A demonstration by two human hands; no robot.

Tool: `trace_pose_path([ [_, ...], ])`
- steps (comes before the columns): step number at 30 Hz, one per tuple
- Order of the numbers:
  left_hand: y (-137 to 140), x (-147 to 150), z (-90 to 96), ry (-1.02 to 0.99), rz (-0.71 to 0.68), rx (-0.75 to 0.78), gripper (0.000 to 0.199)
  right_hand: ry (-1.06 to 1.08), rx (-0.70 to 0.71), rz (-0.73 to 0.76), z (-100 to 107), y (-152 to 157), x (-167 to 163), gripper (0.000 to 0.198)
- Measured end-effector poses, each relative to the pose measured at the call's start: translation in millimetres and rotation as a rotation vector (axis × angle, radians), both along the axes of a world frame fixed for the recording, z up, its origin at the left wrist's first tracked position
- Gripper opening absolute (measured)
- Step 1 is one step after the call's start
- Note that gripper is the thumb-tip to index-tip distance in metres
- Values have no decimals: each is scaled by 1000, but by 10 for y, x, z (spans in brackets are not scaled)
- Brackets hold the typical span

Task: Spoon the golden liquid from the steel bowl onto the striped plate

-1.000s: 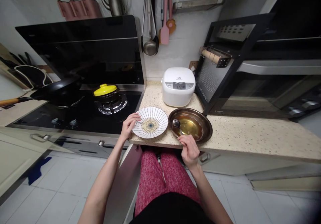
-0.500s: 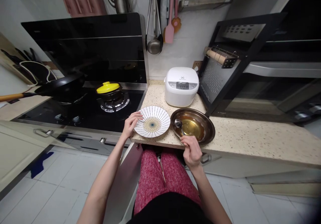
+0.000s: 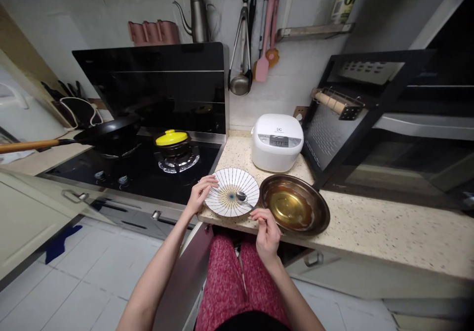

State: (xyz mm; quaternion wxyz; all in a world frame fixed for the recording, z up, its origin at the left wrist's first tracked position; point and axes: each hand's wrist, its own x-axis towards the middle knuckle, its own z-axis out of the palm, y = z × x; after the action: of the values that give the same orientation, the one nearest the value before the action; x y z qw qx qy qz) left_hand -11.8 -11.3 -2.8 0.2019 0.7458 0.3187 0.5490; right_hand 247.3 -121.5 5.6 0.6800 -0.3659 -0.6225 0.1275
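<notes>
A white plate [image 3: 222,207] with dark radiating lines lies on the counter's front edge. My left hand [image 3: 200,192] holds its left rim, fingertips over the edge. Over the plate's right half is a metal spoon [image 3: 241,197], its bowl near the plate's centre. My right hand [image 3: 268,234], fingers pinched together, is at the end of the spoon's handle; the fingertips partly hide that end. Right beside the plate stands a wide brown metal bowl [image 3: 322,217] with clear yellowish liquid in its bottom.
Behind the bowl stands a white rice cooker [image 3: 277,148]. To the left, a small pot with a yellow lid [image 3: 171,137] and a wok [image 3: 107,132] sit on the black stove [image 3: 148,165]. A dark rack [image 3: 322,138] rises at right. A cabinet door [image 3: 185,271] hangs open below.
My right hand has moved left with the spoon, from over the brown bowl to over the plate. My left hand stays at the plate's rim. The camera view has shifted.
</notes>
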Motion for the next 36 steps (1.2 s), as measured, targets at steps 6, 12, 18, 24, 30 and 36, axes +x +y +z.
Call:
trace_pose_path([
  [6,-4,7,5,-6,9,-12,37,-6,-25,-3,-110,71,-65,28],
  [12,-13,7,21,-4,12,-18,38,19,-59,7,-143,116,-101,29],
  [18,-14,9,25,-1,13,-13,39,40,-120,34,-177,131,-111,28],
  [24,-29,18,50,7,16,-16,40,110,-164,107,-191,159,-84,29],
  [30,-27,11,41,4,20,-13,40,181,-195,216,-179,193,-46,31],
  [36,-29,7,40,11,16,-13,40,248,-197,269,-159,181,-66,32],
])
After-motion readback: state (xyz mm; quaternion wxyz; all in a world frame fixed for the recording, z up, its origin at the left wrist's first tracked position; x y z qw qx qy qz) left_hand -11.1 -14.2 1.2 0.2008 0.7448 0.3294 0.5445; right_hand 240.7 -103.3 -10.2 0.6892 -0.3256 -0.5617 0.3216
